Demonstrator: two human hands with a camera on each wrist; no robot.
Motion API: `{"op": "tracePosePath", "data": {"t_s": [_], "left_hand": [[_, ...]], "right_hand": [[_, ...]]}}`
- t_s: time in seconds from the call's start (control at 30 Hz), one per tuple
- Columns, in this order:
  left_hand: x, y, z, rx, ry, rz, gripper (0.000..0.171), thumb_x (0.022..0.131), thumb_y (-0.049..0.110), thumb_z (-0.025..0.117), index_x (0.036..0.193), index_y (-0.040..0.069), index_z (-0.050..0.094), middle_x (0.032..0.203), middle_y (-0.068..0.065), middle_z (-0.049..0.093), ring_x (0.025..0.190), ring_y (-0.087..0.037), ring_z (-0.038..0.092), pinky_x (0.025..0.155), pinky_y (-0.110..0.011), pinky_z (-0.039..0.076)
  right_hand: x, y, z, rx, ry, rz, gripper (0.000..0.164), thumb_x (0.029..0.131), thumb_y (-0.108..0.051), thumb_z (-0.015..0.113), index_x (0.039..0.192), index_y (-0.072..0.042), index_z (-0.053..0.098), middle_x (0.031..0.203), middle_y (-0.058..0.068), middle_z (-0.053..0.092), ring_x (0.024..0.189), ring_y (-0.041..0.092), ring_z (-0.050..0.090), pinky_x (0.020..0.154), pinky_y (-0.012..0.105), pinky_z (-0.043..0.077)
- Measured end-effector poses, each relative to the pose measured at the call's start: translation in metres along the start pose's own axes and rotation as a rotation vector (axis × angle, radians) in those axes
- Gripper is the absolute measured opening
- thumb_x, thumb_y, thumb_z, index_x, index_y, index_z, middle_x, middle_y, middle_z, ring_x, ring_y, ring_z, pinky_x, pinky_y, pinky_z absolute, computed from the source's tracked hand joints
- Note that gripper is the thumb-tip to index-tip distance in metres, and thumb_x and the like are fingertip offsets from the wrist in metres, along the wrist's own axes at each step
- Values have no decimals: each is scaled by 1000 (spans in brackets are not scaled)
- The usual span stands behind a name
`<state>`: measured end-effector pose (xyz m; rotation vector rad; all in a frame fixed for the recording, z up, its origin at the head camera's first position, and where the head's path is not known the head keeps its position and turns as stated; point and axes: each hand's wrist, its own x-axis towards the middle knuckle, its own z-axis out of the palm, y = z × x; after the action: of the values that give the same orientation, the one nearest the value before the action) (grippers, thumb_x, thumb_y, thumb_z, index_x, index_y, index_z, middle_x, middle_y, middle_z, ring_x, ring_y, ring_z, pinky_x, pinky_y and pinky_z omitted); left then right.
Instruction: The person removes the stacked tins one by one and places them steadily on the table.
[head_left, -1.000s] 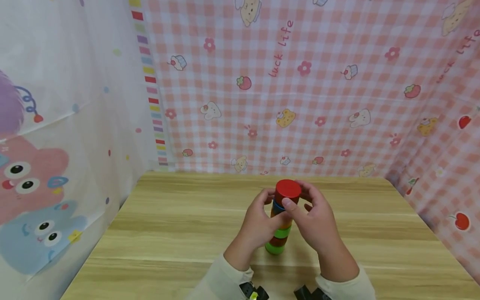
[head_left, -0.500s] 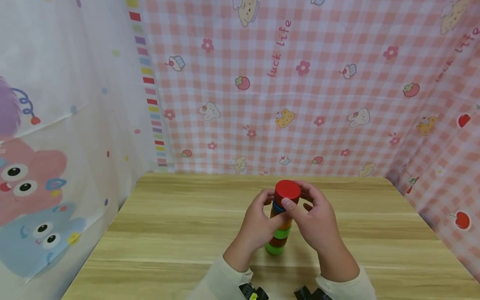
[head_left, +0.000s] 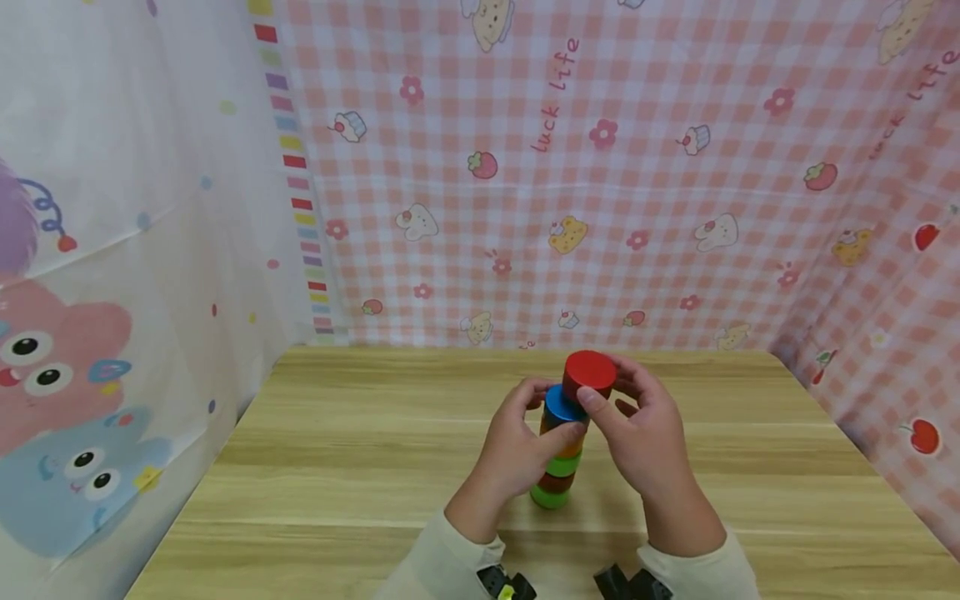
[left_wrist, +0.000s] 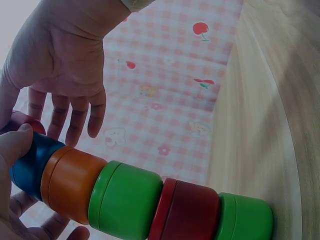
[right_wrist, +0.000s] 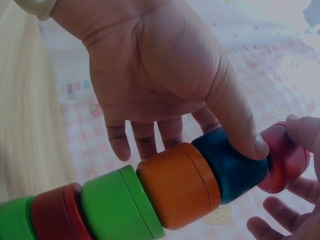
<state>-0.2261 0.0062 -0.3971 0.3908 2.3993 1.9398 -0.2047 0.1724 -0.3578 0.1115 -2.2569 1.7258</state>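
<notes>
A tower of round lidded canisters rises from the wooden table (head_left: 360, 467). From the bottom it runs green (left_wrist: 247, 217), dark red (left_wrist: 192, 207), green (left_wrist: 130, 200), orange (left_wrist: 75, 182), then blue (head_left: 561, 404). My left hand (head_left: 516, 446) wraps the upper tower, pinching the blue canister between thumb and fingers. Above and right of it, my right hand (head_left: 647, 429) pinches a red canister (head_left: 589, 371) by its sides. The red one sits off-centre, so much of the blue top shows. In the right wrist view the red canister lies close against the blue one's end.
A pink checked cloth (head_left: 450, 183) hangs behind the table's back edge. A white cartoon cloth (head_left: 187, 292) covers the left side, and more checked cloth (head_left: 892, 358) hangs at the right. Black wrist devices (head_left: 630, 583) sit at both sleeves.
My right hand has shifted the red canister up and to the right, uncovering the blue top beneath. My left hand has stayed on the tower.
</notes>
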Motion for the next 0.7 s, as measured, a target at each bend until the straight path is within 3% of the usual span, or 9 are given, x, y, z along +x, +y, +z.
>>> {"op": "tracePosePath", "data": {"t_s": [0.7], "left_hand": [[2,-2,0,3,-1,5,48,94,38,81,137,29,61,147,0,56,143,-32,46,109,-71,42]], "right_hand": [[11,13,-8,-28,114,36,61,101,-27,73,155,-12,49,146,12,56,136,33,48,109,48,40]]}}
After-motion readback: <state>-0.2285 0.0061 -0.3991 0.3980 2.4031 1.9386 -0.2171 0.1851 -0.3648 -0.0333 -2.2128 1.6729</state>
